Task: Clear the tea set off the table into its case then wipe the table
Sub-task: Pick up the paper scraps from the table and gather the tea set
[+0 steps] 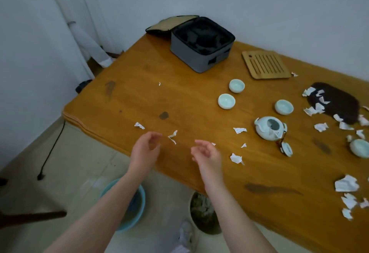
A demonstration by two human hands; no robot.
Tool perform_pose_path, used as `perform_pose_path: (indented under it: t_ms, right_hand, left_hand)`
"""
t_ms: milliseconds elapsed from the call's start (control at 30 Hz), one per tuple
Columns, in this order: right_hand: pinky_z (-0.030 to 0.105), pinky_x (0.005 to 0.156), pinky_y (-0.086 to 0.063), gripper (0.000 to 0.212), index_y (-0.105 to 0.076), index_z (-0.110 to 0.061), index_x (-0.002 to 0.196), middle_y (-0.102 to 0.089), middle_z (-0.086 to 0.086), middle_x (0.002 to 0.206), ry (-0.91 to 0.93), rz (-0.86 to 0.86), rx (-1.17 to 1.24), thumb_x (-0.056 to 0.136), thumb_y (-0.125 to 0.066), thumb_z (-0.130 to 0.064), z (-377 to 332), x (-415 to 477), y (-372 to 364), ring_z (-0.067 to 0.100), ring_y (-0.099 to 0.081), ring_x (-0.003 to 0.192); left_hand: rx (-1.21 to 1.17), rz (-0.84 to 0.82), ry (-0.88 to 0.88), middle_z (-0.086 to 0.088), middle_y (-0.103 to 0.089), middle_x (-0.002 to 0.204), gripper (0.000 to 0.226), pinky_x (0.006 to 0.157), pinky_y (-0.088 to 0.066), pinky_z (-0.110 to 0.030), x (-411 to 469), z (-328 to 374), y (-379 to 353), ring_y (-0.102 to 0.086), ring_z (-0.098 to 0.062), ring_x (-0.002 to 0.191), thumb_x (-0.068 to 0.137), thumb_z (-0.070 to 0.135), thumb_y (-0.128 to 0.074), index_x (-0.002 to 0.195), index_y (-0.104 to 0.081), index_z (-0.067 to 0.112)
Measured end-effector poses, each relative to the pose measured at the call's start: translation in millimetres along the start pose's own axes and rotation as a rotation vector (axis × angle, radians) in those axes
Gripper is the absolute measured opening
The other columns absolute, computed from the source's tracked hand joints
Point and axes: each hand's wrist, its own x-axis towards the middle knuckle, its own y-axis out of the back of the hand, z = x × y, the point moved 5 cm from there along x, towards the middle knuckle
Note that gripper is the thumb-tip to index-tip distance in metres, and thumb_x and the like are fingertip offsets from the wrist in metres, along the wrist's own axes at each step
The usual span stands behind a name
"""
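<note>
- The left hand [146, 149] is held loosely curled over the near edge of the orange-brown wooden table [139, 97]; nothing is gripped.
- The right hand [206, 153] is likewise relaxed and empty, near the left.
- The grey fabric case with black padded lining [187, 53] is set open at the far edge; nothing is seen packed inside.
- Four pale green ceramic cups [226, 101], the lidless pale green teapot [269, 128], its lid [287, 149] and the slatted bamboo tray [265, 65] are all left on the table.
- Torn white paper scraps [346, 184] are strewn rightwards, some on a dark brown mat [339, 103]; clearing and wiping are judged not yet begun.
</note>
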Motion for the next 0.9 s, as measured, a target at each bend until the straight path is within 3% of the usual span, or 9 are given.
perform_pose_path:
  t_ms: [100, 167, 267, 467, 567, 700, 800, 900]
  right_hand:
    - [0.013, 0.072, -0.048, 0.03, -0.058, -0.03, 0.119, -0.057, -0.013, 0.112, 0.178, -0.118, -0.484, 0.091, -0.063, -0.022, -11, 28, -19, 0.001, -0.057, 0.09]
    - [0.018, 0.079, -0.049, 0.036, -0.054, -0.031, 0.127, -0.049, -0.016, 0.122, 0.284, -0.191, -0.759, 0.092, -0.061, -0.026, -14, 41, -33, 0.002, -0.055, 0.094]
    - [0.024, 0.089, -0.049, 0.041, -0.051, -0.027, 0.133, -0.043, -0.012, 0.133, 0.398, -0.295, -0.989, 0.093, -0.06, -0.029, -10, 51, -52, 0.008, -0.053, 0.11]
    - [0.025, 0.096, -0.047, 0.039, -0.05, -0.023, 0.135, -0.042, -0.006, 0.138, 0.457, -0.283, -1.089, 0.097, -0.055, -0.024, -1, 67, -78, 0.011, -0.049, 0.121]
    - [0.027, 0.09, -0.049, 0.031, -0.058, -0.018, 0.127, -0.052, -0.002, 0.124, 0.494, -0.248, -1.091, 0.097, -0.054, -0.019, -2, 77, -90, 0.014, -0.053, 0.11]
    - [0.03, 0.075, -0.049, 0.019, -0.071, -0.01, 0.103, -0.061, 0.003, 0.097, 0.474, -0.153, -1.093, 0.096, -0.054, -0.016, -5, 94, -101, 0.019, -0.058, 0.09]
    - [0.027, 0.066, -0.048, 0.016, -0.073, -0.009, 0.092, -0.062, 0.001, 0.091, 0.467, -0.058, -1.068, 0.094, -0.06, -0.018, -14, 105, -103, 0.016, -0.059, 0.079]
    - [0.023, 0.064, -0.05, 0.013, -0.074, -0.011, 0.09, -0.062, -0.003, 0.098, 0.484, 0.069, -1.023, 0.091, -0.064, -0.018, -28, 110, -99, 0.011, -0.059, 0.076]
  left_hand:
    - [0.263, 0.11, -0.043, 0.002, -0.057, 0.116, 0.029, 0.081, -0.045, -0.028, 29, -3, 21, -0.054, -0.018, 0.105, 0.089, 0.008, -0.06, 0.114, -0.062, 0.021]
    - [0.385, 0.136, -0.051, 0.0, -0.054, 0.122, 0.031, 0.081, -0.047, -0.031, 44, -5, 30, -0.051, -0.021, 0.111, 0.09, 0.008, -0.058, 0.118, -0.061, 0.02]
    - [0.571, 0.081, -0.034, 0.004, -0.051, 0.129, 0.035, 0.076, -0.05, -0.032, 63, -11, 37, -0.047, -0.018, 0.119, 0.092, 0.015, -0.058, 0.124, -0.057, 0.027]
    - [0.714, -0.029, -0.167, 0.007, -0.06, 0.114, 0.021, 0.065, -0.045, -0.025, 98, -20, 49, -0.054, -0.016, 0.107, 0.094, 0.028, -0.057, 0.114, -0.066, 0.03]
    - [0.729, -0.095, -0.253, 0.007, -0.062, 0.1, 0.016, 0.066, -0.046, -0.024, 108, -25, 51, -0.056, -0.015, 0.096, 0.094, 0.029, -0.057, 0.104, -0.069, 0.026]
    - [0.703, -0.189, -0.283, 0.011, -0.058, 0.088, 0.01, 0.063, -0.046, -0.023, 127, -25, 55, -0.055, -0.01, 0.084, 0.095, 0.026, -0.056, 0.094, -0.066, 0.026]
    - [0.557, -0.175, -0.219, 0.013, -0.062, 0.085, 0.006, 0.061, -0.049, -0.021, 152, -12, 60, -0.057, -0.005, 0.075, 0.093, 0.025, -0.059, 0.091, -0.064, 0.029]
    - [0.408, -0.145, -0.105, 0.01, -0.066, 0.085, 0.007, 0.057, -0.044, -0.021, 193, 7, 58, -0.059, -0.006, 0.072, 0.091, 0.027, -0.063, 0.092, -0.07, 0.027]
